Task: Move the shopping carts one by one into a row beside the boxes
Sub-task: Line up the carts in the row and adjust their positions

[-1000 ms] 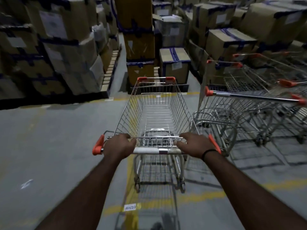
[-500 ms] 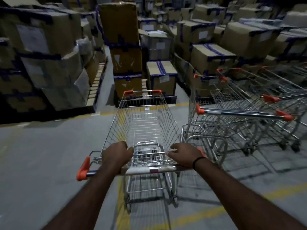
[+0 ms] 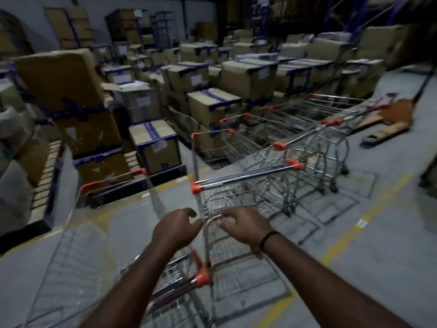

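The wire shopping cart (image 3: 99, 237) I was pushing stands at lower left, blurred, with its front towards the stacked cardboard boxes (image 3: 156, 143). Its orange-capped handle (image 3: 201, 278) is below my hands, and neither hand is on it. My left hand (image 3: 177, 229) hovers with loosely curled fingers and holds nothing. My right hand (image 3: 244, 224), also loosely curled, is beside a bent metal tube (image 3: 211, 220) of the neighbouring cart (image 3: 246, 178); whether they touch is unclear. Several more parked carts (image 3: 307, 133) form a row to the right, along the boxes.
Cardboard boxes taped in blue fill the back and left, some on pallets (image 3: 45, 176). An orange pallet jack (image 3: 390, 114) lies at far right behind the carts. Yellow lines (image 3: 350, 235) cross the grey concrete floor at the right.
Both hands have let go of the cart's handle and risen above it. The view has swung to the right, so the pushed cart now lies at lower left beside the row.
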The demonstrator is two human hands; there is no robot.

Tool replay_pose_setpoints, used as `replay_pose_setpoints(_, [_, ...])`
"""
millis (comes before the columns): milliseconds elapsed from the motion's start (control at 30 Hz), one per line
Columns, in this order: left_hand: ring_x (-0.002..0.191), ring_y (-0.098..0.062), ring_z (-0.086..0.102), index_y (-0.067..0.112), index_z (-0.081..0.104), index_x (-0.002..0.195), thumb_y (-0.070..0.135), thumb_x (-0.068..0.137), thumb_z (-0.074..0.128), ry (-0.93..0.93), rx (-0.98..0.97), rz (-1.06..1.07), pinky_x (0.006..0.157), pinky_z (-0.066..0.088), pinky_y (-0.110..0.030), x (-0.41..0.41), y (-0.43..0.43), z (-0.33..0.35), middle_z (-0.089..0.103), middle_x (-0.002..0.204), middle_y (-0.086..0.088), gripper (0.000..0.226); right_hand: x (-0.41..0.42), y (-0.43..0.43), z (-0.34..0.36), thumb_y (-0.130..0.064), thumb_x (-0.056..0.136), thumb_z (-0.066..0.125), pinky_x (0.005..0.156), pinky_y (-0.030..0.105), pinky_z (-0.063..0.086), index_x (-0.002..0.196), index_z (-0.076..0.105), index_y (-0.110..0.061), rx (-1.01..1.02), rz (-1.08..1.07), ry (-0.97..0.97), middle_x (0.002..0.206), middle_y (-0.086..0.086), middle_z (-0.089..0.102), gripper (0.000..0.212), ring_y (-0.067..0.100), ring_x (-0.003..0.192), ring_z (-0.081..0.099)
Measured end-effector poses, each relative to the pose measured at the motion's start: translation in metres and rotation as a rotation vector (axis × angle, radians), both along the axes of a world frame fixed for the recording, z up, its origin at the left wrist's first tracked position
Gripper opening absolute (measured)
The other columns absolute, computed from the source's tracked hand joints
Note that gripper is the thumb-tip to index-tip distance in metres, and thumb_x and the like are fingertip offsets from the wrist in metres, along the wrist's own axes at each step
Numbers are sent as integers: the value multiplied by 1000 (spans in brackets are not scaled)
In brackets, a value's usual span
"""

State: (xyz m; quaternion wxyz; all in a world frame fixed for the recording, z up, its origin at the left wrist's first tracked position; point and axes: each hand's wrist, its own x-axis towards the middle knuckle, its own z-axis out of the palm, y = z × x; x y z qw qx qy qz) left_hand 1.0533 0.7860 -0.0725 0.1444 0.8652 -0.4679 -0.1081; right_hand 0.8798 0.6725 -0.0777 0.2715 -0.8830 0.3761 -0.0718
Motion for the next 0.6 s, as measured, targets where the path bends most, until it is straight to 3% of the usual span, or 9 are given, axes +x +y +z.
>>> replay_pose_setpoints(233, [109, -19, 66, 33, 68, 120, 66, 85, 56, 15, -48, -215, 88, 53, -33, -120, -144, 23, 72, 117, 3, 50, -131, -113, 22, -60, 88, 60, 97, 33, 51, 128, 67, -27, -5, -166, -12, 127, -3, 69, 52, 16, 119, 62])
replay_pose_setpoints(433, [111, -23, 66, 30, 70, 114, 71, 79, 50, 8, -69, -431, 85, 52, -32, -232, -258, 35, 72, 115, 1, 57, -244, -193, 45, -64, 90, 54, 80, 30, 47, 124, 68, -26, -109, -276, 13, 123, -2, 69, 53, 19, 115, 62])
replay_pose_setpoints(600, [112, -22, 65, 31, 68, 117, 64, 86, 54, 9, -19, -563, 86, 51, -31, -310, -332, 29, 72, 116, 0, 47, -322, -242, 57, -56, 93, 57, 97, 35, 50, 132, 64, -28, -105, -421, -21, 134, -4, 64, 48, 16, 122, 59])
